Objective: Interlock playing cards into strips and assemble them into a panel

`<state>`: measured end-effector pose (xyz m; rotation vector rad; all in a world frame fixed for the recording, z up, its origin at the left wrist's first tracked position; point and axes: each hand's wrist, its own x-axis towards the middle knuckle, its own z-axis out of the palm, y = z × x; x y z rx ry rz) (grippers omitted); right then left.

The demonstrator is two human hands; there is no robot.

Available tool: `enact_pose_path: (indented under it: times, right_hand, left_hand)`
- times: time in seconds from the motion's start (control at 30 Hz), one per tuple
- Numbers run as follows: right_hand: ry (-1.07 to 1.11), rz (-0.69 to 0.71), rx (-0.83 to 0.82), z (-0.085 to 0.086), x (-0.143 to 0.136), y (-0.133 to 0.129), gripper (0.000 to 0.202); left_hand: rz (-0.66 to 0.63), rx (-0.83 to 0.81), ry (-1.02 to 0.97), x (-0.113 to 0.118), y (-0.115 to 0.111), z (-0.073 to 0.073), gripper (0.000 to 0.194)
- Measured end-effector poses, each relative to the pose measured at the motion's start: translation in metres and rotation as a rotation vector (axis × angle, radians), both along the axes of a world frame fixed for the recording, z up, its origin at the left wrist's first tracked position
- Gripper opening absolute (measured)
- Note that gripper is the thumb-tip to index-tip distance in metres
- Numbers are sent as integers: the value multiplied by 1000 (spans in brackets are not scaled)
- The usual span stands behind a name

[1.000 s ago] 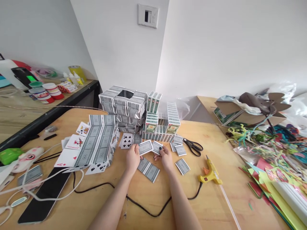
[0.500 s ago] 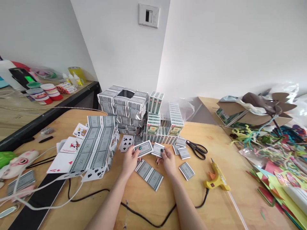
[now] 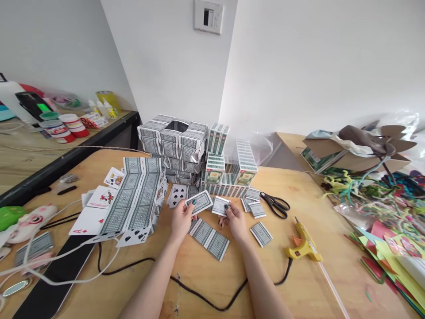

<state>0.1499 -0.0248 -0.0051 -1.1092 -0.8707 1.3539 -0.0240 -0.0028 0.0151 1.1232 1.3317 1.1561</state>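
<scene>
My left hand (image 3: 182,220) pinches a playing card (image 3: 200,202), its patterned back up. A smaller folded card piece (image 3: 219,206) is gripped between thumb and fingers of my right hand (image 3: 235,219), a little apart from the first. Below both hands a joined card strip (image 3: 210,239) lies on the wooden table (image 3: 199,283). Several folded card pieces (image 3: 261,234) rest right of my right hand. A larger panel of joined cards (image 3: 133,199) stands to the left, and behind it rises a box-like card structure (image 3: 172,141).
Boxed card decks (image 3: 245,168) are stacked at the back. Black scissors (image 3: 275,204) and a yellow glue gun (image 3: 301,246) lie on the right, its black cord crossing under my forearms. Coloured paper (image 3: 388,252) and an open carton (image 3: 345,150) are farther right; white cables (image 3: 66,280) run at left.
The view has shifted slightly, moving the scene a little to the right in the frame. The card piece in my right hand is turned more level. Both hands keep their grip.
</scene>
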Motion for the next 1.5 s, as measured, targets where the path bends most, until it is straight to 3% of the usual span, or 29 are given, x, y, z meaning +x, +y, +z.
enact_pose_path:
  times: [0.23,0.43,0.93,1.07,1.3,1.5]
  right_hand:
    - [-8,15,-15,-2,1,0,36]
    - [1,6,-7,3,0,-2,36]
    - [-23,-3,4,8,-3,-5,32]
    - [-28,29,18,11,-3,-9,38]
    - [-104,149,36,19,0,-12,43]
    - [-76,132,22,21,-3,-13,44]
  left_hand:
    - [-71,17,2,2,-3,-1,22]
    - [21,26,7,-3,0,-4,22]
    - [-176,-5,142,2,-5,1,21]
    - [-276,-14,154,1,-5,0,17]
    - [-337,-34,87,-5,-6,4,18]
    - [-375,-51,101,-7,-6,8,20]
